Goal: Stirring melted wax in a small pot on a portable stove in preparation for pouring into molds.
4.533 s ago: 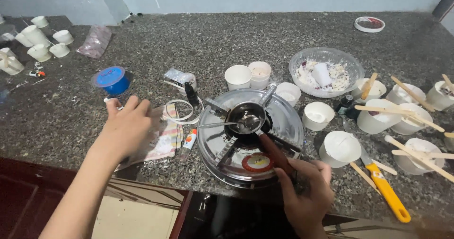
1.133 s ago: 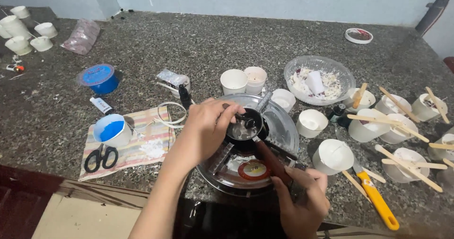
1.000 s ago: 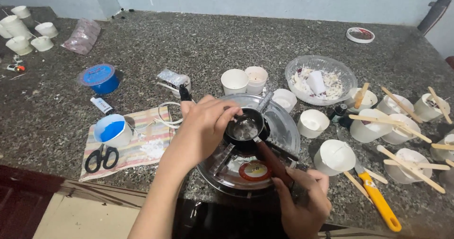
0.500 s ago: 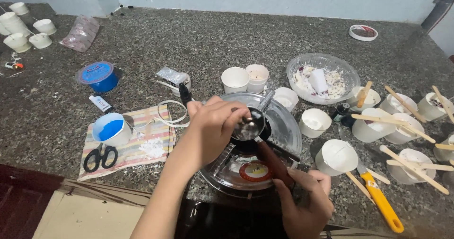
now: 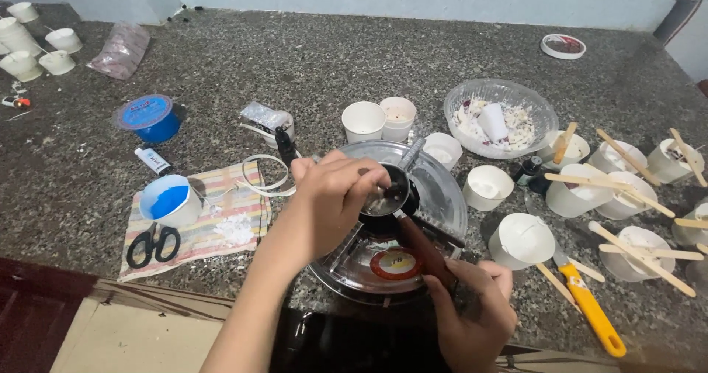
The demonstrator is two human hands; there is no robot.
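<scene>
A small dark metal pot [image 5: 389,197] sits on a round silver gas burner [image 5: 435,196] near the granite counter's front edge. My left hand [image 5: 330,202] hovers over the pot's left rim with its fingers curled together; anything pinched in them is hidden. My right hand [image 5: 473,310] grips the end of the pot's long brown handle [image 5: 422,249], which points toward me.
A striped cloth [image 5: 221,222] on the left carries a white cup of blue stuff [image 5: 169,201] and black scissors [image 5: 151,244]. White paper cups [image 5: 365,121], a clear bowl of white pieces [image 5: 501,118], cups with wooden sticks [image 5: 619,192] and a yellow-handled knife [image 5: 594,310] crowd the right.
My left hand left the striped cloth and came over the pot, then edged slightly right across it in the last second. My right hand has stayed on the handle.
</scene>
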